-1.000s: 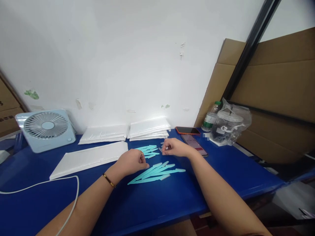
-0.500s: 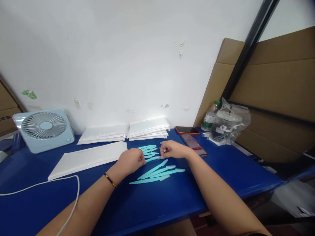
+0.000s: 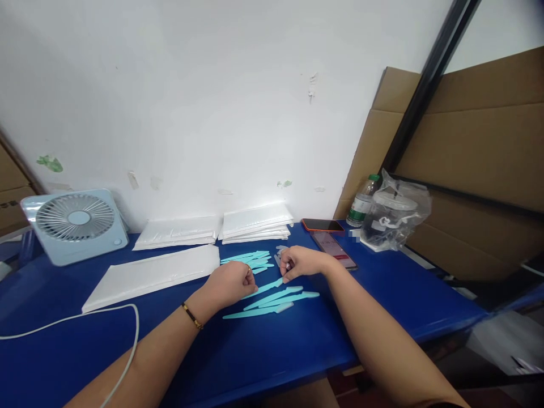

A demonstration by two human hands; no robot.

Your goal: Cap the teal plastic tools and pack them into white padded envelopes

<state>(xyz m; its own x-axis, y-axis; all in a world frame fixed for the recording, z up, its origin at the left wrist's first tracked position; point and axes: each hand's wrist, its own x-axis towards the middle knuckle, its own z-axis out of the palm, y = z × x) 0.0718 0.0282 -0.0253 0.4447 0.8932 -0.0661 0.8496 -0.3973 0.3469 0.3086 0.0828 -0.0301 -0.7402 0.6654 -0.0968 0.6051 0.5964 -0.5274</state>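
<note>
A turquoise eyebrow razor point(image 3: 270, 287) spans the gap between my two hands. My left hand point(image 3: 232, 280) is closed, its fingertips pinched at the handle end. With thumb and fingers together, my right hand point(image 3: 304, 263) pinches the blade end of the same razor. Several more turquoise razors point(image 3: 272, 299) lie fanned out just in front of my hands. Behind my left fingers sits another group of turquoise razors point(image 3: 255, 259), partly hidden by that hand. Small clear plastic pieces, like blade caps point(image 3: 278, 259), lie beside my right fingertips, partly covered.
White padded envelopes point(image 3: 257, 220) are stacked against the wall, and a single envelope point(image 3: 153, 275) lies at left. Around the blue table point(image 3: 272, 354) stand a fan point(image 3: 79, 221), a bottle point(image 3: 361, 204) and a bagged cup point(image 3: 393, 215). Two phones point(image 3: 334, 249) lie right. A white cable point(image 3: 135, 323) crosses my left forearm.
Both hands have come slightly nearer to me. They have shifted from a razor by the far group to one in the near fan. The earlier razor now lies with the far group.
</note>
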